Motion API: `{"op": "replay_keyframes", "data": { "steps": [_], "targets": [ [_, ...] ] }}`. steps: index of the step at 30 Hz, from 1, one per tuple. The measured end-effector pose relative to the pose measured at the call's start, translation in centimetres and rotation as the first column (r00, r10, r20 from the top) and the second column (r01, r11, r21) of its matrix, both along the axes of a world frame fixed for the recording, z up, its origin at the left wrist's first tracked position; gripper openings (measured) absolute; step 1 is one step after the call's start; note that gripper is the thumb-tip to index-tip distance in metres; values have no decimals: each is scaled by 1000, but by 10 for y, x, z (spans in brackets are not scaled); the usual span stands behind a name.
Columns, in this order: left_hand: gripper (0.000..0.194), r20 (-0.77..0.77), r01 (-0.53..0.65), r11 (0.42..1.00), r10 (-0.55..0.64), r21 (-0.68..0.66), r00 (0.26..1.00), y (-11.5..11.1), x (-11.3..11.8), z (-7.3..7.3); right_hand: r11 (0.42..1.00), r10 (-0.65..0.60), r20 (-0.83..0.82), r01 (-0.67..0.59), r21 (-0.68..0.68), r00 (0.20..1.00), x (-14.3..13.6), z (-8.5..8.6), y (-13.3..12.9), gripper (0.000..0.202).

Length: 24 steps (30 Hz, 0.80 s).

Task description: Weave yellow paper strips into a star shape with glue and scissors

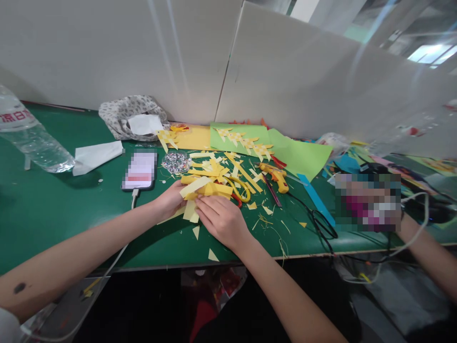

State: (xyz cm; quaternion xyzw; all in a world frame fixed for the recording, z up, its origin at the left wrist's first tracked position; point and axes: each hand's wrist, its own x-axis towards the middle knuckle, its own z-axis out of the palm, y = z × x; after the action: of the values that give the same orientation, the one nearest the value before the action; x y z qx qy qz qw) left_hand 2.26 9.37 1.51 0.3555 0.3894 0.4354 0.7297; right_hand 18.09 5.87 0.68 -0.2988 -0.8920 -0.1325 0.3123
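Gripping crossed yellow paper strips (pixel 220 190) between both hands, just above the near part of the counter (pixel 150 247), with a pale strip slanting over a deeper yellow one and another hanging below. Pinching the left end with the left hand (pixel 168 202), fingers nearly closed and partly hidden behind the paper. Holding the lower edge with the right hand (pixel 223 219), fingers together and almost straight over the strips, thumb out of sight; impossible to tell how firmly. Probably held from two sides to stop the loose layers slipping. Heaped just beyond the fingertips, loose yellow strips (pixel 214 167), presumably for easy reach. Close by the right hand, yellow-handled scissors (pixel 245 190), partly under paper; farther right, a yellow glue gun (pixel 279 178), grip toward the near edge, likely for quick pickup. Farther back, on green card (pixel 303 155), checked paper fish (pixel 247 141) in a row, perhaps to stay apart from offcuts.
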Motion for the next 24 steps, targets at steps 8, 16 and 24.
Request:
{"op": "replay_keyframes", "data": {
  "steps": [8, 16, 24],
  "targets": [
    [11, -3, -15, 999, 15, -29, 1000, 0, 1, 3, 997, -49, 29, 51, -54, 998, -1, 2, -2, 26],
    [20, 41, 40, 996, -37, -79, 998, 3, -2, 4, 995, -30, -44, 26, -93, 999, 0, 3, -1, 21],
    [27, -47, 36, 993, -41, -114, 998, 4, -2, 6, 992, -42, -146, 23, -126, 988, 4, 3, 2, 17]
  ]
}}
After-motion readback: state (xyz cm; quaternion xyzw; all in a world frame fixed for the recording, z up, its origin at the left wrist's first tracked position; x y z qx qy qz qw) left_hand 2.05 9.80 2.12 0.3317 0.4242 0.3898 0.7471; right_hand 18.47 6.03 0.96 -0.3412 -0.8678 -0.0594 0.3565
